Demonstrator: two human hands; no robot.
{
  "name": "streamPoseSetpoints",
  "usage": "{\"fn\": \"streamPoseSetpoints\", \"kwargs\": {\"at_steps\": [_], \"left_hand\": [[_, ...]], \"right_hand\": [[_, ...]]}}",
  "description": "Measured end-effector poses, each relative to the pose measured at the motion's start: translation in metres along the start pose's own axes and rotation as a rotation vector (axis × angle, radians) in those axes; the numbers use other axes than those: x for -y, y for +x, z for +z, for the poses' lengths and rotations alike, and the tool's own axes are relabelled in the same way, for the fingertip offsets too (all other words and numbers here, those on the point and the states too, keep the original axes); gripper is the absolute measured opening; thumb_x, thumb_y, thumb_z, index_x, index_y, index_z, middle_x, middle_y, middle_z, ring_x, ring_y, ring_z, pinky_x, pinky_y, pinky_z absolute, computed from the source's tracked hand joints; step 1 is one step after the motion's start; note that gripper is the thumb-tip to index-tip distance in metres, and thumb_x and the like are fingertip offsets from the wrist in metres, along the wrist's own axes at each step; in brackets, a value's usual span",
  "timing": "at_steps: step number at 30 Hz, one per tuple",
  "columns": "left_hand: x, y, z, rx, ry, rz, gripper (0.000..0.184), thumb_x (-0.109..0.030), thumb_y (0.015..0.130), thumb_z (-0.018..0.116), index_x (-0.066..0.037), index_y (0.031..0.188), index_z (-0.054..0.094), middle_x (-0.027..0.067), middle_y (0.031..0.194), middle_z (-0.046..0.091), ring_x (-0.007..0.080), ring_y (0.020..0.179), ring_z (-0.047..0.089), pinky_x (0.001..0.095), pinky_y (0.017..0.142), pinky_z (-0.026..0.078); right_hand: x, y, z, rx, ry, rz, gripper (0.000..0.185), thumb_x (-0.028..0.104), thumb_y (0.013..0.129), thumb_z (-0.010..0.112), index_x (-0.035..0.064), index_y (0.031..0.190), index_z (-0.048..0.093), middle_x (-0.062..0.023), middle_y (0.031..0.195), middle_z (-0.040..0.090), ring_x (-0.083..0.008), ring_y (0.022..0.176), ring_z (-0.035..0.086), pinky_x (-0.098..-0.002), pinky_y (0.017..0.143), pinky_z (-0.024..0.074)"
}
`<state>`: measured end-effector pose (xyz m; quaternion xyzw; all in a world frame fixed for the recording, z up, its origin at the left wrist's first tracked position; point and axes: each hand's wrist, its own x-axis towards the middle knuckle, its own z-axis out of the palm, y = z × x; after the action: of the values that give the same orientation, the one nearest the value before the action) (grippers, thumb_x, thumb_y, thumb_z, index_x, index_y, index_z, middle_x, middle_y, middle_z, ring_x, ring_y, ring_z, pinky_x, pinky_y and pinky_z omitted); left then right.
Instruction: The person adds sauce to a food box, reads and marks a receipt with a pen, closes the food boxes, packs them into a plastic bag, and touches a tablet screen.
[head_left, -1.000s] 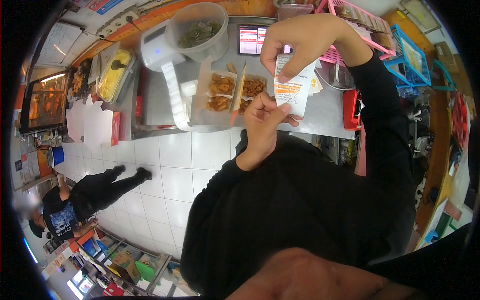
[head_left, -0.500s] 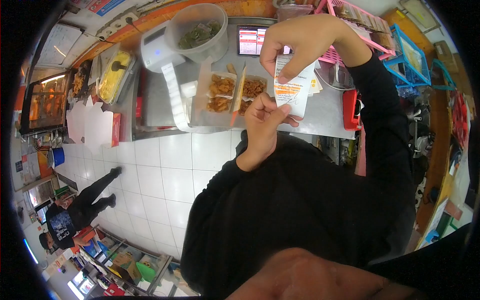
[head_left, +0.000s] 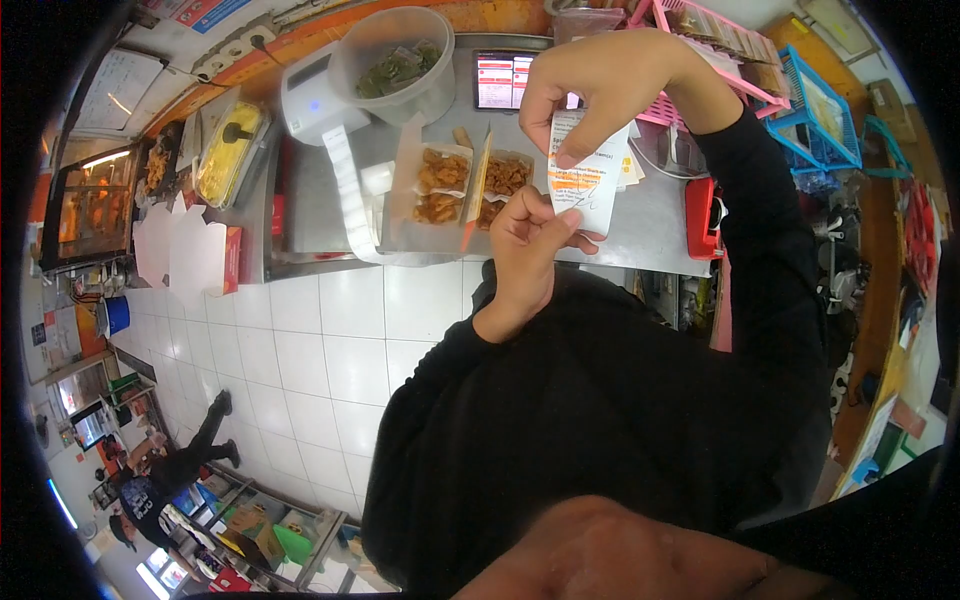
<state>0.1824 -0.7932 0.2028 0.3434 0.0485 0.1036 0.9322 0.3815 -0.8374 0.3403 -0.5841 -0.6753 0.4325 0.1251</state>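
A printed white receipt (head_left: 597, 190) with orange highlighter marks and pen scribble is stretched between my two hands. My left hand (head_left: 527, 255) pinches its lower edge between thumb and fingers. From above, my right hand (head_left: 605, 85) grips the top of the paper, thumb on the printed side. Just left of the receipt, an open box of fried chicken pieces (head_left: 440, 188) stands on the steel counter (head_left: 650, 230). Beside it is a second box of darker, smaller fried pieces (head_left: 507, 178), partly hidden by my left hand.
A clear tub of green packets (head_left: 400, 70) stands behind the boxes, beside a white label printer (head_left: 318, 92) trailing a paper strip. A tablet (head_left: 500, 80), a pink basket (head_left: 720, 60) and a red tape dispenser (head_left: 704, 220) surround my hands. Another person (head_left: 150, 495) is at far left.
My hands and the receipt have stayed almost still. The other person at the far left has shifted slightly down and right in the view.
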Motion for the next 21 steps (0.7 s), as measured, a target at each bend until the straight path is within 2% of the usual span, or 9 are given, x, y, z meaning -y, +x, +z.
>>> {"fn": "streamPoseSetpoints", "kwargs": {"at_steps": [21], "left_hand": [[0.0003, 0.0003, 0.0009, 0.014, 0.005, 0.002, 0.019, 0.002, 0.087, 0.059, -0.006, 0.082, 0.042, 0.0191, 0.089, 0.066, 0.0262, 0.073, 0.069, 0.0326, 0.059, 0.057]], "right_hand": [[0.0015, -0.0018, 0.0005, -0.011, 0.001, 0.008, 0.024, 0.023, 0.074, 0.066, -0.0005, 0.078, 0.064, -0.0052, 0.071, 0.065, -0.0112, 0.062, 0.059, -0.0275, 0.055, 0.044]]}}
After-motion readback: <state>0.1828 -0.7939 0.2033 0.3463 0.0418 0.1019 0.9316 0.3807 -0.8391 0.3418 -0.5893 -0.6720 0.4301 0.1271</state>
